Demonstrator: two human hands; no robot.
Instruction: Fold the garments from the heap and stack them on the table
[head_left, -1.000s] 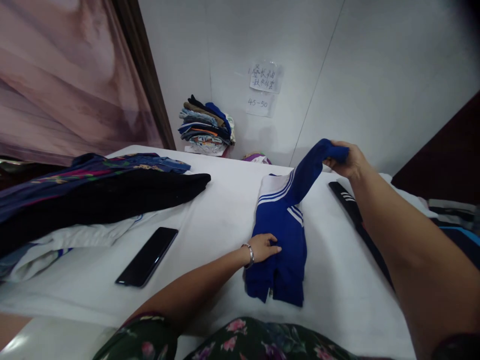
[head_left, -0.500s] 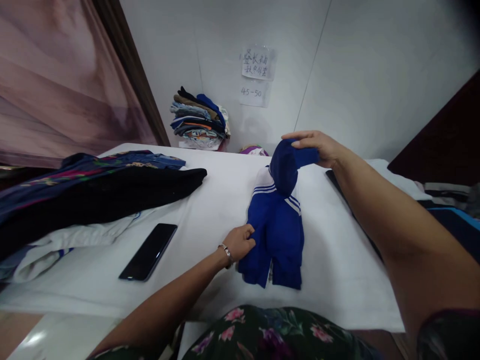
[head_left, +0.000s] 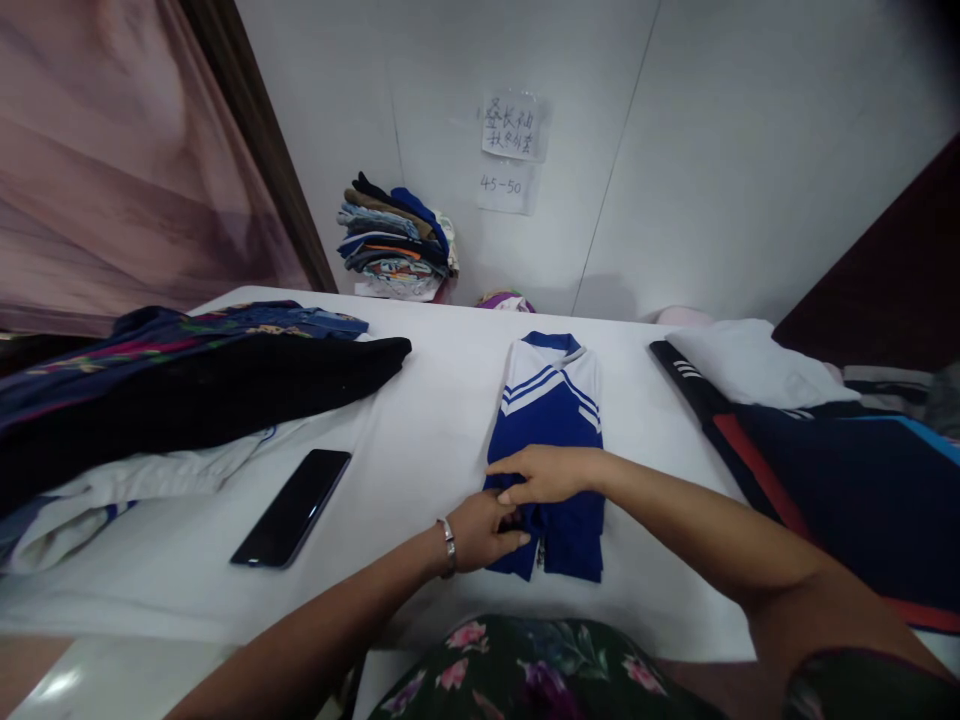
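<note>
A blue jacket (head_left: pixel 540 415) with white shoulders and striped trim lies folded into a narrow strip on the white-covered table (head_left: pixel 435 390), its collar toward the wall. My left hand (head_left: pixel 484 530), wearing a silver bracelet (head_left: pixel 448 545), is at the jacket's lower left edge with curled fingers on the cloth. Across the jacket's lower middle rests my right hand (head_left: pixel 551 474), index finger stretched out to the left and thumb apart. Its fingertips meet the left hand's fingers and partly hide them. Beneath both hands, some of the cloth is out of sight.
A black phone (head_left: pixel 292 508) lies on the left, near black clothing (head_left: pixel 247 385) and other garments. Dark navy clothing (head_left: pixel 840 490) and a white garment (head_left: pixel 757 360) lie at the right. Folded clothes (head_left: pixel 397 240) are stacked by the wall, which bears handwritten paper signs (head_left: pixel 514 125).
My right hand has let go of the raised blue cloth near the collar and come down beside my left hand. The collar and white shoulders now lie flat and exposed.
</note>
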